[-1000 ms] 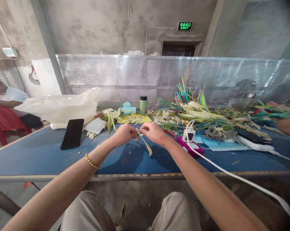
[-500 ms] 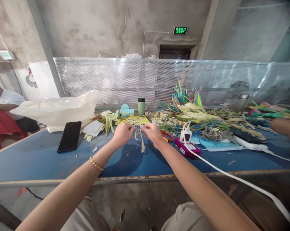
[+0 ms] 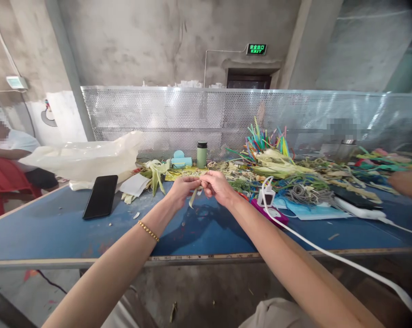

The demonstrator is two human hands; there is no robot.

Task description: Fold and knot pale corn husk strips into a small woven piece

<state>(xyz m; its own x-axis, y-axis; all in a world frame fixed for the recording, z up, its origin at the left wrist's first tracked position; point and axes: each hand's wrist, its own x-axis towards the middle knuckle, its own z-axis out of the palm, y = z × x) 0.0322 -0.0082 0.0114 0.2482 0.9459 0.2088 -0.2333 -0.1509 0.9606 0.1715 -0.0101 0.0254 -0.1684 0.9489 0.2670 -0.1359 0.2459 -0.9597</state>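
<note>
My left hand (image 3: 184, 189) and my right hand (image 3: 217, 186) meet above the blue table (image 3: 131, 239), their fingertips touching. Both are closed in a pinch on a thin, pale green strip of husk (image 3: 193, 197), whose loose end hangs down between them. The part of the strip inside the fingers is hidden. Behind the hands lies a yellow sheet (image 3: 187, 173) strewn with plant scraps, with a green bottle (image 3: 202, 155) and a light blue roll-shaped object (image 3: 181, 161) beyond it.
A black phone (image 3: 100, 197), white paper (image 3: 134, 183) and a pale plastic bag (image 3: 83, 157) lie left. Right are a purple power strip (image 3: 276, 215) with a white charger (image 3: 265, 198) and cable, heaped husks (image 3: 277, 164) and cords. Another person's hand (image 3: 406, 182) is at far right.
My hands have come together from slightly apart. The strip's hanging end now shows shorter and sits farther left. The view has shifted slightly.
</note>
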